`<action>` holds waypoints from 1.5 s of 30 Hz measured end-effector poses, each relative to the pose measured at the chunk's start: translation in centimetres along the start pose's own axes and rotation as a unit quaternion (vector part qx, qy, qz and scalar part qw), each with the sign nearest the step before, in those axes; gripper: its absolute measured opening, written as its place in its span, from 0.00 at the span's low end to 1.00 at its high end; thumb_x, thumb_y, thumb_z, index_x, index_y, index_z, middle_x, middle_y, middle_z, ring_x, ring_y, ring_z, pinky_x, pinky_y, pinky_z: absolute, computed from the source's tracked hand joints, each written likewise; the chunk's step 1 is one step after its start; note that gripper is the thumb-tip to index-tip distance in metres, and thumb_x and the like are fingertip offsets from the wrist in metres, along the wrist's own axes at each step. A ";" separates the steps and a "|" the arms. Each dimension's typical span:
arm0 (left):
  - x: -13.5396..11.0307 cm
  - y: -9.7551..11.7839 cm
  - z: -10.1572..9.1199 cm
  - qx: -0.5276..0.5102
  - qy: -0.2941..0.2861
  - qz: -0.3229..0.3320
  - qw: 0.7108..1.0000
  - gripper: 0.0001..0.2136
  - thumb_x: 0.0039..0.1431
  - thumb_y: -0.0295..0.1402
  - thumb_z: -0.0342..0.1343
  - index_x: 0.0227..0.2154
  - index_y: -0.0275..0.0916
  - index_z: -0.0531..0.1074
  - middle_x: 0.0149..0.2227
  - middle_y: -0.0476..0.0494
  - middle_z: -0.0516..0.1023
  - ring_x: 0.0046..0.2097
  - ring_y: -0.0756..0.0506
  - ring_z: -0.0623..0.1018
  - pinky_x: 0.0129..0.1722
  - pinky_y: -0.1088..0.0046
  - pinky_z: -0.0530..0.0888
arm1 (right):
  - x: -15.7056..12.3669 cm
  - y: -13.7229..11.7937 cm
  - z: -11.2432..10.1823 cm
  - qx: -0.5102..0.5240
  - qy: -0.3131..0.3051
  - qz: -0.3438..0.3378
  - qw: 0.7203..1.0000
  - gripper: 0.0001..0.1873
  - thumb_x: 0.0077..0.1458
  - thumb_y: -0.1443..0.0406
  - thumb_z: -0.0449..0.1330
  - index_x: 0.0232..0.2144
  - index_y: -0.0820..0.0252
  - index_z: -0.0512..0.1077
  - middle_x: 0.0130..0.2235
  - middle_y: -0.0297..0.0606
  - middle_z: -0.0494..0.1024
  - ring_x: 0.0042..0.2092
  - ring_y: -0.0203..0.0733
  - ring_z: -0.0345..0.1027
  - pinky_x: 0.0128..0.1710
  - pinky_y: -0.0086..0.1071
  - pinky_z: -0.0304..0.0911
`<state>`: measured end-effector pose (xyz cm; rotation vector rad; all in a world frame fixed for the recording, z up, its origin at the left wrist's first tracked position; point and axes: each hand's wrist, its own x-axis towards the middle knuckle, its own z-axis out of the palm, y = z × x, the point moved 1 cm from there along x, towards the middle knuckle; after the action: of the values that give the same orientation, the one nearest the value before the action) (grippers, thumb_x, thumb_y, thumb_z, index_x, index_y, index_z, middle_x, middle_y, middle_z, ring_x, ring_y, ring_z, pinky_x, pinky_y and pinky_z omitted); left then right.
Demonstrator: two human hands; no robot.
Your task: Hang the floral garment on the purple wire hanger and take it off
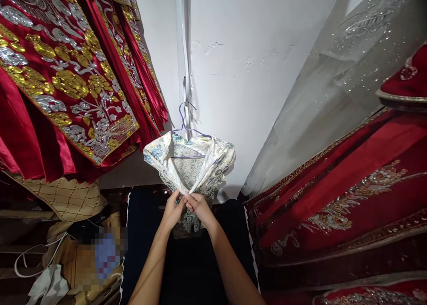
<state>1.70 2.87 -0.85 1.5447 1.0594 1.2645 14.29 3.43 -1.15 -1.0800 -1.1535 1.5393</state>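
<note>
A white floral shirt (153, 154) with blue and yellowish flowers hangs in front of me on a thin purple hanger (182, 123). Its collar is spread, so the patterned inside of the back and the hanger's lower bar show. My left hand (173, 206) pinches the left front edge of the shirt where the two sides meet. Close against it, my right hand (199, 207) pinches the right front edge. Both hands are closed and touch each other at the fingertips. Any button between the fingers is too small or hidden to make out. The shirt's lower part hangs behind my hands.
Red garments with gold and silver embroidery (76, 82) hang on the left. A sheer, glittering white fabric (320, 96) and a red embroidered garment (333, 211) are on the right. A white pole (183, 38) stands against the wall. At lower left lie a white cable (26, 274) and crumpled paper (50, 285).
</note>
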 end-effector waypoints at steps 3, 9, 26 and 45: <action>0.2 0.0 -0.2 0.000 -0.005 0.008 1.000 0.10 0.62 0.40 0.54 0.38 0.38 0.72 0.37 0.45 0.75 0.41 0.43 0.74 0.45 0.68 0.70 | -0.5 -0.7 -0.2 -0.001 -0.024 -0.004 1.000 0.24 0.50 0.45 0.61 0.26 0.60 0.70 0.18 0.28 0.61 0.21 0.32 0.48 0.22 0.29 0.44; -0.1 -0.5 0.5 0.059 0.023 0.002 0.998 0.10 0.63 0.41 0.51 0.33 0.40 0.69 0.30 0.48 0.71 0.35 0.45 0.72 0.38 0.70 0.69 | -0.8 -1.7 -0.6 -0.012 -0.008 -0.011 1.000 0.15 0.52 0.55 0.58 0.23 0.60 0.70 0.16 0.28 0.61 0.20 0.32 0.48 0.21 0.29 0.43; -0.8 -0.2 1.5 0.115 0.032 0.019 0.993 0.12 0.66 0.43 0.47 0.32 0.42 0.68 0.31 0.47 0.71 0.34 0.44 0.71 0.38 0.69 0.67 | 1.1 -6.3 0.2 -0.031 0.067 -0.057 0.996 0.13 0.50 0.57 0.56 0.20 0.59 0.71 0.14 0.29 0.61 0.18 0.34 0.50 0.21 0.31 0.46; -0.3 0.5 2.4 0.120 0.004 0.011 0.993 0.13 0.67 0.43 0.46 0.30 0.41 0.64 0.26 0.50 0.65 0.29 0.47 0.66 0.32 0.73 0.63 | 3.9 -16.7 1.7 -0.067 0.097 -0.205 0.972 0.15 0.54 0.58 0.56 0.24 0.62 0.74 0.18 0.30 0.68 0.20 0.31 0.56 0.23 0.27 0.53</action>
<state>4.08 2.18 -0.71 1.7355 1.2392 1.1939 14.44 9.55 14.97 -0.9804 -1.2642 1.0247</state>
